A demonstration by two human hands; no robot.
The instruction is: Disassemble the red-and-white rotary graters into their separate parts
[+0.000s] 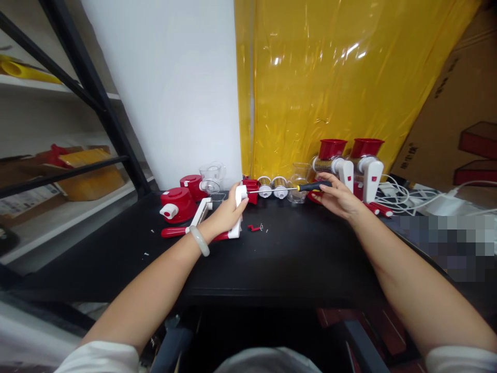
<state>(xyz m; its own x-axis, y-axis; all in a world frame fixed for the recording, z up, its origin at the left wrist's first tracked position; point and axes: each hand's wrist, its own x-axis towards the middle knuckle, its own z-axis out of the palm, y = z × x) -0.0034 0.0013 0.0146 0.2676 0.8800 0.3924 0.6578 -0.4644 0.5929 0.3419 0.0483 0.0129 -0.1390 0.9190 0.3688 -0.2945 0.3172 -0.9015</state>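
Crank handle (238,208), white with a red grip, near the centre of the frame, above the black table (295,269). The left hand (228,211), wearing a pale bracelet (199,241) at the wrist, grasps its white arm near the upper end. The right hand (337,198), right of centre, holds a screwdriver (305,187) by its black-and-yellow handle; the shaft lies almost level and points left at the crank's upper end. Whether the tip is seated there cannot be told. Just below and right of the crank lie a small red piece (254,228) and a few tiny screws (261,226). Left of centre, a second crank (201,211) lies near two red bases (179,205). Behind the screwdriver stand two grater drums (265,187); farther right, two red-and-white graters (367,168) stand before a yellow curtain (330,77).
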